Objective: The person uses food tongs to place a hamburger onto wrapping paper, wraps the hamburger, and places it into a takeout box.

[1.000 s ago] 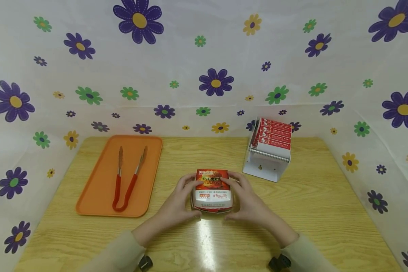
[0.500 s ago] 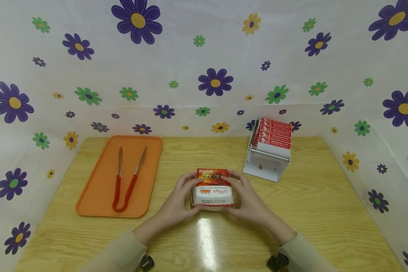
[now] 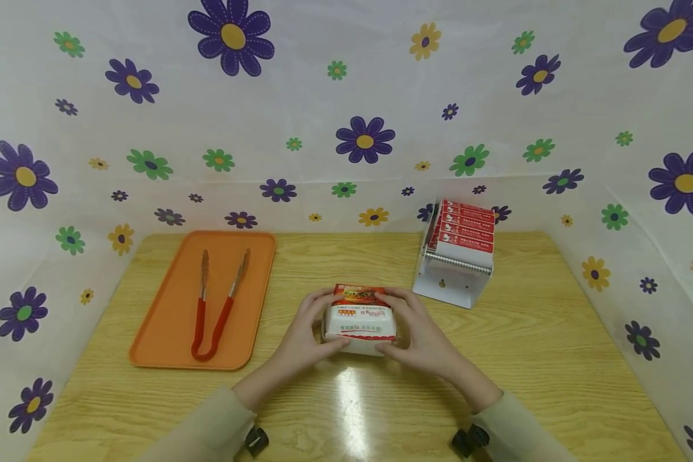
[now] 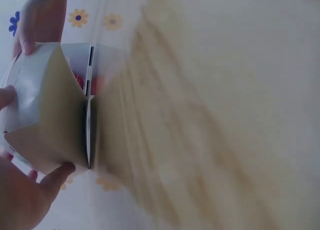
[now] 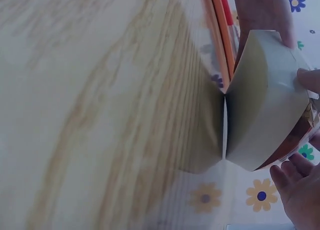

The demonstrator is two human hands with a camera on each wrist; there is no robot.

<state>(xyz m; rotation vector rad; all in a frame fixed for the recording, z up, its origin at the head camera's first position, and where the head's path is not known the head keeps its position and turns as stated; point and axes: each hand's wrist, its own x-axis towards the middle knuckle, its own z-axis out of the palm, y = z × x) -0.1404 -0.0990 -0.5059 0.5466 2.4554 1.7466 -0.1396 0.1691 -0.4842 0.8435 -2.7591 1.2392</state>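
In the head view a burger box (image 3: 362,324), red and white with a burger picture on its lid, sits between both hands at the middle of the table. Its near side is turned up toward the camera. My left hand (image 3: 307,328) grips the left side, thumb at the lower front edge and fingers over the top. On the opposite side my right hand (image 3: 420,332) holds it the same way. Close up in the left wrist view, the box (image 4: 47,99) shows a plain pale wall low over the table. Its contents are hidden.
An orange tray (image 3: 150,340) lies at the left with red-handled tongs (image 3: 199,327) on it. At the back right stands a white metal rack (image 3: 447,289) filled with red-and-white printed packets (image 3: 464,240). A flowered cloth (image 3: 300,96) hangs around the wooden table (image 3: 531,353).
The box has tipped back, so its near side shows more and the burger picture less. Both thumbs have come up onto its front edge. The tray, tongs and rack stay put.
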